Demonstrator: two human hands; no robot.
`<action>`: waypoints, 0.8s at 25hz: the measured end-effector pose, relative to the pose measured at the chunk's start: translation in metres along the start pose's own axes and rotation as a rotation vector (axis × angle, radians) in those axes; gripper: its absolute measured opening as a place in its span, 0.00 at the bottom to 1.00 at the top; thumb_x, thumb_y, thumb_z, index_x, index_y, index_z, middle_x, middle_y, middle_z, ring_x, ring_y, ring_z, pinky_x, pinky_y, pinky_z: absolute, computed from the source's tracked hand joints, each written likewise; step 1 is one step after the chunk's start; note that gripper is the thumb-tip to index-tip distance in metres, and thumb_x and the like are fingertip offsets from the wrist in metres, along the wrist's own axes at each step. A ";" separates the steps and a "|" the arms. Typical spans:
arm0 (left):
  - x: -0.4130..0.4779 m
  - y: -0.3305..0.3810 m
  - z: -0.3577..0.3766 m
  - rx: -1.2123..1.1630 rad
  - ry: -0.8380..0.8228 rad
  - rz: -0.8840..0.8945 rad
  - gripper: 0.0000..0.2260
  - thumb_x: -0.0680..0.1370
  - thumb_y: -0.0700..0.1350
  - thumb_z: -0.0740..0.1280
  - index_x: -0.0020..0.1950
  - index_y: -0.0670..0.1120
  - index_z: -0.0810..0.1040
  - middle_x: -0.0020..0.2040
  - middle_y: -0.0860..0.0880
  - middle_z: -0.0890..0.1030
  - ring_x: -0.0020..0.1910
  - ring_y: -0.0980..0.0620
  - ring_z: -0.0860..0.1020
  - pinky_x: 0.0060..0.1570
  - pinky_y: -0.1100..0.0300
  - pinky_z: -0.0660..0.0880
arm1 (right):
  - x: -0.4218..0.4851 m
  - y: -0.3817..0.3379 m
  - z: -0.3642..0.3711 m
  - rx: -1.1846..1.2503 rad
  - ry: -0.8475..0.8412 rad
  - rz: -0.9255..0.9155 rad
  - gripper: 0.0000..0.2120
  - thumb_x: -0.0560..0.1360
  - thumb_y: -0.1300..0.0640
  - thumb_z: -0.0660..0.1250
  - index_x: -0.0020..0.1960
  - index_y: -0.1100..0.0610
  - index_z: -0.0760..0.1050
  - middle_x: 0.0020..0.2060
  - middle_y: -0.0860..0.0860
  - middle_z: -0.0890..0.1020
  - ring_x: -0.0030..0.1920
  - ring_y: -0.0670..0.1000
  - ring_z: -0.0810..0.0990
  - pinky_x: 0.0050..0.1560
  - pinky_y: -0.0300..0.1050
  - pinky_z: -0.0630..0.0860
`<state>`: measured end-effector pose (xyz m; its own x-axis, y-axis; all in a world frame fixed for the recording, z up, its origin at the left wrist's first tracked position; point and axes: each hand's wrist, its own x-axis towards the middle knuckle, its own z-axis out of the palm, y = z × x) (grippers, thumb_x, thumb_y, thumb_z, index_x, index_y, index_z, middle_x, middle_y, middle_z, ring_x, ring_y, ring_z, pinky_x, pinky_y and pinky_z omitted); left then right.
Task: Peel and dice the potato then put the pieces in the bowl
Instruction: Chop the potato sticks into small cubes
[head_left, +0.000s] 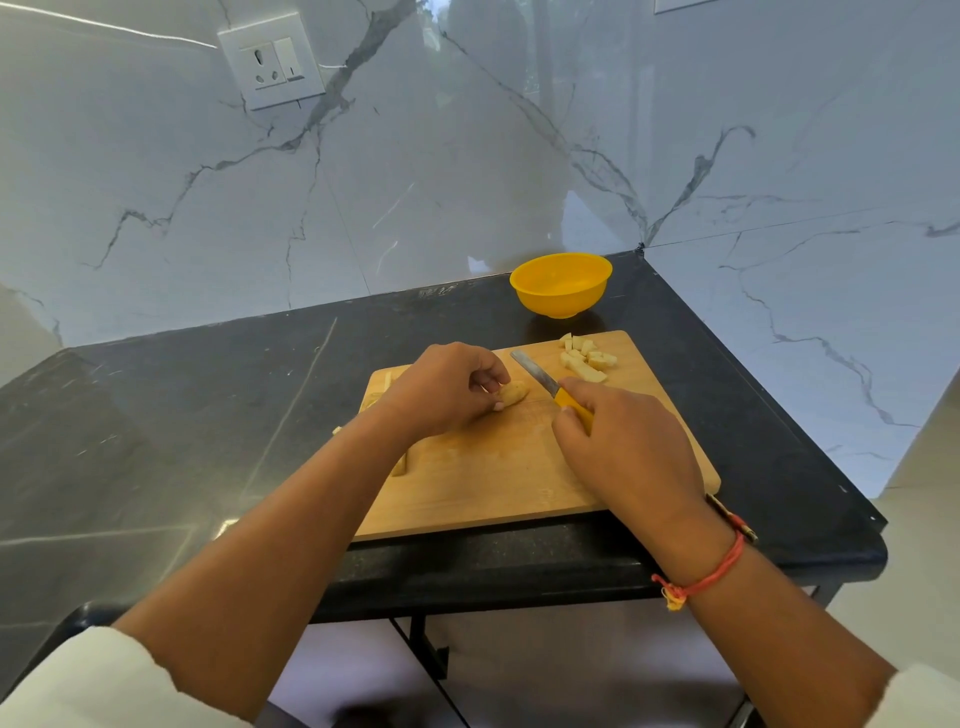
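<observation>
Broadly, a black stone countertop (208, 415) carries a pale rectangular wooden cutting board (493, 483), above which the left hand (441, 387) and right hand (623, 447) sit close together. Beyond both grips stands a round yellow plastic bowl (561, 285); the right fingers wrap a yellow-handled steel knife (540, 376), handle mostly covered, blade just right of the left pinch. That pinch of curled fingertips holds a peeled yellowish potato chunk (514, 393) on the board, partly hidden, with small pale diced potato pieces (587, 356) heaped beyond the blade; pale bits behind the left wrist are unclear.
</observation>
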<state>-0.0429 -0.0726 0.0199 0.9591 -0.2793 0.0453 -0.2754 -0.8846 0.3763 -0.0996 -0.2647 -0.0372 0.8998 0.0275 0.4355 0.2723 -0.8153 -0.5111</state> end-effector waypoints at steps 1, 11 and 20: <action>0.001 0.001 0.001 0.009 -0.002 -0.004 0.12 0.77 0.43 0.72 0.60 0.50 0.81 0.49 0.55 0.81 0.45 0.58 0.79 0.46 0.70 0.72 | 0.000 0.000 0.000 -0.004 -0.001 0.002 0.20 0.80 0.44 0.59 0.71 0.43 0.71 0.38 0.39 0.75 0.34 0.40 0.73 0.31 0.31 0.65; -0.001 -0.004 -0.006 0.042 -0.008 -0.016 0.10 0.78 0.43 0.71 0.58 0.49 0.84 0.53 0.52 0.84 0.49 0.55 0.80 0.56 0.62 0.76 | -0.001 -0.003 0.000 -0.020 0.012 0.017 0.20 0.79 0.44 0.59 0.71 0.43 0.71 0.37 0.38 0.74 0.33 0.40 0.72 0.30 0.32 0.66; -0.004 -0.001 -0.003 0.086 0.008 0.015 0.12 0.79 0.41 0.66 0.61 0.50 0.81 0.49 0.53 0.80 0.46 0.54 0.78 0.44 0.69 0.72 | -0.001 -0.004 -0.002 -0.021 0.001 0.021 0.20 0.79 0.44 0.59 0.71 0.43 0.71 0.42 0.41 0.80 0.34 0.41 0.73 0.33 0.34 0.71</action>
<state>-0.0460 -0.0696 0.0217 0.9553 -0.2899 0.0581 -0.2939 -0.9093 0.2946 -0.1026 -0.2631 -0.0343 0.9048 0.0098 0.4257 0.2461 -0.8278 -0.5042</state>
